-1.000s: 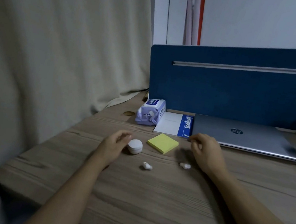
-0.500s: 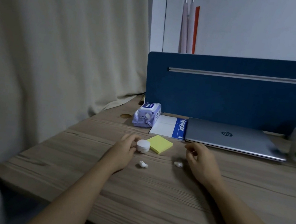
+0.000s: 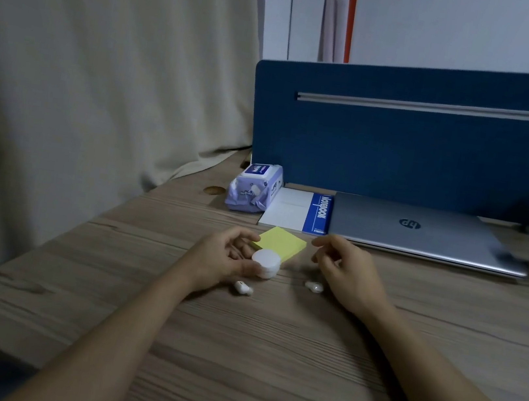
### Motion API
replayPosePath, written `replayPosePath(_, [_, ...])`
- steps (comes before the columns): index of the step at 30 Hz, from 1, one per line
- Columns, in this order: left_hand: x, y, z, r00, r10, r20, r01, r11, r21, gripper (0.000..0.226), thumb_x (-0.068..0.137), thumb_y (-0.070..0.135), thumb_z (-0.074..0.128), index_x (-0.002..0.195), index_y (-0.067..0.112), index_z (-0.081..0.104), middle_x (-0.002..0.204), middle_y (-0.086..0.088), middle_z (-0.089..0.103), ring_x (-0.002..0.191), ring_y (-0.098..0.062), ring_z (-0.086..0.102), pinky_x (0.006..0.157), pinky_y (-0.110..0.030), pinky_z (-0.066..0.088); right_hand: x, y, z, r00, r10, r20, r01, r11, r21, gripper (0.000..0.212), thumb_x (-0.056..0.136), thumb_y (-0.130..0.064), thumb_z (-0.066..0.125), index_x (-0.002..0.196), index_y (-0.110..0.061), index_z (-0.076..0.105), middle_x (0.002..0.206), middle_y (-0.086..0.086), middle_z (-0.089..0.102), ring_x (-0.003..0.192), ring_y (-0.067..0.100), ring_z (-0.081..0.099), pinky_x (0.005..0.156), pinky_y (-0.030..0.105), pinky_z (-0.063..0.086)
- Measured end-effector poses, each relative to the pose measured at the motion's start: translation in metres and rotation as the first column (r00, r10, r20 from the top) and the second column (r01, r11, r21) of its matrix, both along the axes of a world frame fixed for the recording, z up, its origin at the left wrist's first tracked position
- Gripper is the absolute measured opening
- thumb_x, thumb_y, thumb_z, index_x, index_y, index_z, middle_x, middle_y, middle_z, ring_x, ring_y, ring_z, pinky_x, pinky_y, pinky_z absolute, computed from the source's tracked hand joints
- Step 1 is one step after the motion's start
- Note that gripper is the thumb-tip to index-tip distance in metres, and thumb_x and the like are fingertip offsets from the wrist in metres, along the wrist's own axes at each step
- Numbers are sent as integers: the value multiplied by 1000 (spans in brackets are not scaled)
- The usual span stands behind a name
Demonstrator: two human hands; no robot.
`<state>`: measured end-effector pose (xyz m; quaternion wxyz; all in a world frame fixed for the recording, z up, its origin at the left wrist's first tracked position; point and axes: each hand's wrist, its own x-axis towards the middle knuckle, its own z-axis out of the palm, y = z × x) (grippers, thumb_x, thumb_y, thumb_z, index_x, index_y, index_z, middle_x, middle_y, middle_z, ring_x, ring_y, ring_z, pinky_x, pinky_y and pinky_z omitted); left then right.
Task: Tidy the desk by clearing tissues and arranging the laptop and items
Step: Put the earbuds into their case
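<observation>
My left hand [image 3: 220, 257] grasps the white earbud case [image 3: 266, 263] near the yellow sticky notes [image 3: 280, 244]; my right hand [image 3: 347, 271] hangs released above the table [image 3: 267, 355]. I think a careless sweep could knock the two loose earbuds [image 3: 242, 287] off the near edge.

The left hand [image 3: 223, 259] grips a white earbud case [image 3: 266, 264] beside 2 loose earbuds [image 3: 242, 288].

- I see the wipes [image 3: 254, 187], notebook [image 3: 296, 210] and laptop [image 3: 423, 231] in a row left to right before the divider [image 3: 418, 148].
- The notepad [image 3: 280, 244] lies before the notebook on the counter [image 3: 267, 355].
</observation>
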<state>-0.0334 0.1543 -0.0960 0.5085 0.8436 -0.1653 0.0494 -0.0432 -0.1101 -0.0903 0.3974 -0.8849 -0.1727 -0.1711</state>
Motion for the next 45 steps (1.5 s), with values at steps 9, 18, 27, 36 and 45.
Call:
replayPosePath(9, [-3, 2, 4, 989, -121, -86, 118, 992, -38, 51, 79, -5, 75, 121, 23, 66, 117, 2, 70, 92, -9, 69, 84, -23, 54, -15, 20, 10, 993, 117, 31, -113, 986, -124, 24, 94, -18, 54, 113, -26, 66, 94, -10, 75, 86, 7, 65, 84, 31, 52])
replayPosePath(18, [3, -9, -5, 998, -61, -35, 63, 995, 81, 38, 58, 42, 86, 94, 39, 71, 83, 12, 72, 72, -4, 61, 70, -29, 53, -16, 26, 11, 993, 118, -16, -117, 950, -289, 28, 93, -27, 58, 119, -33, 65, 111, -6, 71, 97, 11, 63, 87, 39, 51])
replayPosePath(27, [-3, -19, -3, 999, -32, -2, 32, 998, -46, 31, 69, 51, 75, 98, 42, 66, 100, 15, 74, 97, -7, 70, 83, -32, 56, -19, 28, 14, 993, 103, -59, -116, 948, -296, 31, 95, -35, 52, 121, -25, 65, 109, -2, 72, 98, 18, 64, 87, 40, 49])
replayPosePath(36, [-11, -32, 1, 990, -81, 119, 93, 990, -102, 45, 65, 40, 85, 105, 42, 66, 100, 13, 74, 89, -8, 73, 76, -23, 57, -24, 32, 17, 998, 43, -36, -51, 968, -247, 26, 95, -35, 49, 108, -23, 67, 97, 7, 72, 91, 30, 62, 78, 41, 45])
replayPosePath(45, [-17, -35, 7, 912, -113, 396, 58, 987, 147, 42, 70, 27, 80, 107, 33, 62, 97, 15, 67, 82, -2, 68, 71, -11, 51, -28, 37, 21, 995, 32, -95, -46, 988, -149, 21, 92, -30, 49, 79, -21, 64, 79, 9, 68, 79, 30, 59, 68, 39, 44])
